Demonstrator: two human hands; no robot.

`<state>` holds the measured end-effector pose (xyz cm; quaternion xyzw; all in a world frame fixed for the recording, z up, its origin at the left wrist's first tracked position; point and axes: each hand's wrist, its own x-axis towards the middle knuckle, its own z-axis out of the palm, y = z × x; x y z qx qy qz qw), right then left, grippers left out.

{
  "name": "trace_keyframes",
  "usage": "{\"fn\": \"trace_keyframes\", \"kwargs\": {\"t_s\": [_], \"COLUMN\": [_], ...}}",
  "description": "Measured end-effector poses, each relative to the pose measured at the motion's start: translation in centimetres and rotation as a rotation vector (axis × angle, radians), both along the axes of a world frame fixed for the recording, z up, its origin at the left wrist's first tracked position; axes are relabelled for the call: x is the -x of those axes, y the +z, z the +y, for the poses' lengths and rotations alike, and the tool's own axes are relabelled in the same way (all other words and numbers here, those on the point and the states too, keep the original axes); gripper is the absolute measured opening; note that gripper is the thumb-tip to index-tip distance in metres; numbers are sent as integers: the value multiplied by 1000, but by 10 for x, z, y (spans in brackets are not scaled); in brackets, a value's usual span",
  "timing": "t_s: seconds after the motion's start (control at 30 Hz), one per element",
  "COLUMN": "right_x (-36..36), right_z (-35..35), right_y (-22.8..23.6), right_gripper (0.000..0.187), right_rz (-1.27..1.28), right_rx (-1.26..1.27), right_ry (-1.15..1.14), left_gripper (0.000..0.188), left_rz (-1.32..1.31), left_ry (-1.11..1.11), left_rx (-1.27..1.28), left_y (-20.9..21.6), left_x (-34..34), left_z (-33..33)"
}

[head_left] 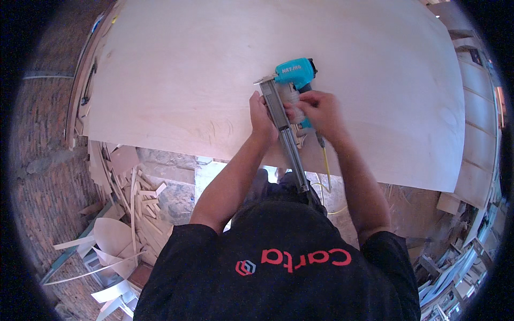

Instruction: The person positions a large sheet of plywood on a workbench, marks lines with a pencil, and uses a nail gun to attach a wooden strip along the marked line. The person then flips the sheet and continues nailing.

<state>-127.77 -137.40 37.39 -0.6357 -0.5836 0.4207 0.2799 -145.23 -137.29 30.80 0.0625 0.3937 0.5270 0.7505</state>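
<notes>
A teal nail gun point(294, 70) with a long grey metal magazine is over the pale wooden sheet point(375, 96), its magazine slanting down toward my body. My left hand point(263, 119) is closed around the magazine from its left side; part of the hand is hidden behind the metal. On the other side, my right hand point(323, 111) has its thumb and fingers pinched together beside the gun's handle. A blurred, pale, see-through piece point(293, 99) shows between the magazine and the right fingers. What those fingers hold cannot be made out.
A yellow air hose point(327, 170) hangs from the gun's handle past the sheet's near edge. Wooden offcuts point(147, 206) and curved thin sheets point(114, 238) are heaped at the lower left by a brick wall point(48, 198). More scraps point(450, 278) lie lower right.
</notes>
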Motion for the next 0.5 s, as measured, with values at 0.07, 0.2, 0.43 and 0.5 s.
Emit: {"fn": "trace_keyframes", "kwargs": {"t_s": [0.07, 0.2, 0.43, 0.5], "right_x": [32, 60, 73, 77], "right_z": [-7, -11, -3, -1], "right_y": [4, 6, 5, 7], "right_gripper": [25, 20, 18, 18], "right_rz": [-103, -252, -363, -400], "right_rx": [-36, -17, 33, 44], "right_ry": [-19, -68, -62, -68], "left_gripper": [67, 67, 66, 64], "left_rz": [-5, -61, -121, -128], "left_ry": [33, 34, 16, 13], "left_rx": [1, -36, -155, -139], "left_y": [0, 5, -21, -24], "left_x": [-3, -5, -1, -1], "left_z": [-1, -1, -1, -2]}}
